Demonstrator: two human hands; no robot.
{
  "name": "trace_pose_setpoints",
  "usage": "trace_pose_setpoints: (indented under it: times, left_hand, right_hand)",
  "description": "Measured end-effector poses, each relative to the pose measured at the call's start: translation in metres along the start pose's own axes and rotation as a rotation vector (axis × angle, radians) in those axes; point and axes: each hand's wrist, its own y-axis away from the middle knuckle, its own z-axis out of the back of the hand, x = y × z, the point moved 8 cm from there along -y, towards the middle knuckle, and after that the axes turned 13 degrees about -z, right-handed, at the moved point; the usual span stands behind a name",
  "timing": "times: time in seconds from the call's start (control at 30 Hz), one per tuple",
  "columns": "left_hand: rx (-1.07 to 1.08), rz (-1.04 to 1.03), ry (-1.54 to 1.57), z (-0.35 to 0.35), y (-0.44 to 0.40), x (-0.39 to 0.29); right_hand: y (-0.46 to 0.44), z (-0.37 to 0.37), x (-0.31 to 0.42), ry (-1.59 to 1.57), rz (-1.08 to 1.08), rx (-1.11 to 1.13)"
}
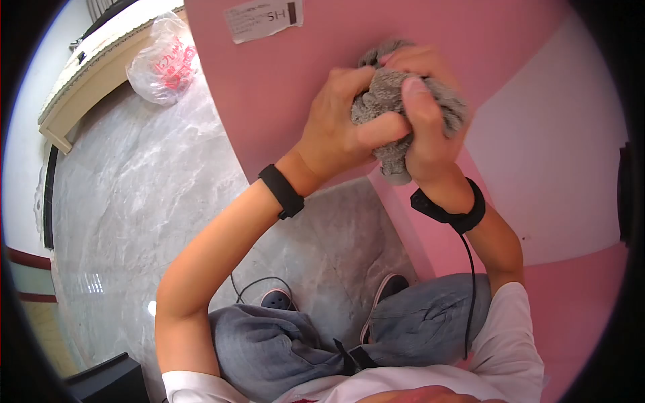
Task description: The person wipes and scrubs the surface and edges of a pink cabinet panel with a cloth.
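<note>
A crumpled grey cloth [386, 91] is bunched between both my hands in the upper middle of the head view. My left hand [342, 124] grips it from the left, its thumb lying across the front. On the other side my right hand [430, 121] is closed round the cloth, thumb pointing up. Part of the cloth hangs below the hands. Behind and beneath them is a pink panel [269, 101], with a white printed label [265, 20] near its top edge. Whether the cloth touches the panel I cannot tell.
A clear plastic bag with red print [164, 64] rests by a cream bench [101, 74] at the upper left. Grey marble floor [134, 195] lies below. A black cable [470, 289] runs from my right wristband. At the lower left is a black box-like object [111, 383].
</note>
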Motion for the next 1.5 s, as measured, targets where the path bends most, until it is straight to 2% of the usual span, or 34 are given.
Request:
trace_pose_setpoints:
  times: [0.03, 0.07, 0.13, 0.27, 0.33, 0.37, 0.43, 0.47, 0.53, 0.57, 0.6, 0.63, 0.73, 0.8, 0.87, 0.93, 1.07, 1.17, 1.27, 1.33, 1.4, 1.43, 1.5]
  left_hand:
    - [-0.069, -0.087, 0.007, 0.003, -0.007, -0.006]
    - [-0.068, -0.08, 0.017, 0.0, -0.012, -0.009]
    - [0.001, -0.003, -0.048, -0.005, -0.019, -0.006]
    - [0.085, -0.095, -0.128, -0.044, 0.031, 0.003]
    - [0.235, -0.031, -0.065, -0.057, 0.05, 0.003]
    - [0.238, -0.033, -0.068, -0.058, 0.05, -0.004]
    - [0.147, 0.208, 0.167, -0.063, 0.053, 0.004]
    - [0.15, 0.205, 0.162, -0.063, 0.048, 0.004]
    - [0.007, 0.156, 0.273, -0.049, 0.025, 0.002]
    - [0.013, 0.16, 0.274, -0.049, 0.013, 0.005]
    - [-0.06, 0.019, 0.14, -0.04, -0.003, 0.0]
    - [-0.135, -0.122, 0.006, -0.035, -0.013, -0.007]
    - [-0.187, -0.057, 0.01, -0.049, -0.004, 0.0]
    - [-0.172, -0.049, -0.024, -0.056, 0.001, -0.005]
    - [-0.159, -0.043, -0.047, -0.063, 0.011, -0.01]
    - [-0.019, 0.021, 0.123, -0.088, 0.025, -0.004]
    - [0.044, 0.023, 0.138, -0.118, 0.053, -0.012]
    - [-0.01, 0.128, 0.119, -0.129, 0.073, -0.009]
    - [0.077, 0.169, 0.082, -0.139, 0.074, -0.011]
    - [0.122, 0.3, 0.149, -0.133, 0.06, -0.008]
    - [0.107, 0.31, 0.163, -0.127, 0.053, -0.008]
    - [0.076, 0.315, 0.186, -0.123, 0.049, -0.007]
    - [0.066, 0.328, 0.223, -0.117, 0.044, -0.009]
  right_hand:
    - [-0.001, 0.004, 0.011, -0.039, 0.092, -0.01]
    - [-0.004, 0.009, 0.012, -0.045, 0.132, -0.013]
    - [-0.011, 0.017, -0.016, -0.051, 0.117, -0.012]
    - [0.017, 0.031, -0.074, 0.023, 0.134, -0.007]
    - [0.028, 0.033, -0.077, 0.076, 0.157, 0.016]
    - [0.03, 0.031, -0.076, 0.071, 0.099, 0.022]
    - [0.03, 0.03, -0.067, 0.063, 0.057, 0.029]
    - [0.028, 0.029, -0.057, 0.017, 0.033, 0.029]
    - [0.013, 0.029, -0.042, -0.035, -0.004, 0.021]
    - [0.005, 0.03, -0.03, -0.075, 0.086, 0.02]
    - [0.001, 0.034, -0.022, -0.112, 0.176, 0.019]
    - [-0.002, 0.038, -0.023, -0.111, 0.171, 0.015]
    - [-0.007, 0.042, -0.033, -0.039, 0.112, 0.05]
    - [-0.001, 0.046, -0.037, 0.092, 0.237, 0.062]
    - [0.011, 0.056, -0.054, 0.093, 0.269, 0.032]
    - [0.023, 0.067, -0.07, 0.098, 0.304, 0.004]
    - [0.042, 0.084, -0.101, 0.179, 0.252, -0.023]
    - [0.045, 0.089, -0.11, 0.213, 0.23, -0.006]
    - [0.041, 0.092, -0.112, 0.224, 0.175, -0.002]
    - [0.038, 0.088, -0.108, 0.199, 0.136, -0.013]
    - [0.036, 0.089, -0.124, 0.025, -0.187, -0.067]
    - [0.036, 0.085, -0.119, 0.014, -0.189, -0.067]
    - [0.036, 0.084, -0.124, -0.147, -0.366, -0.188]
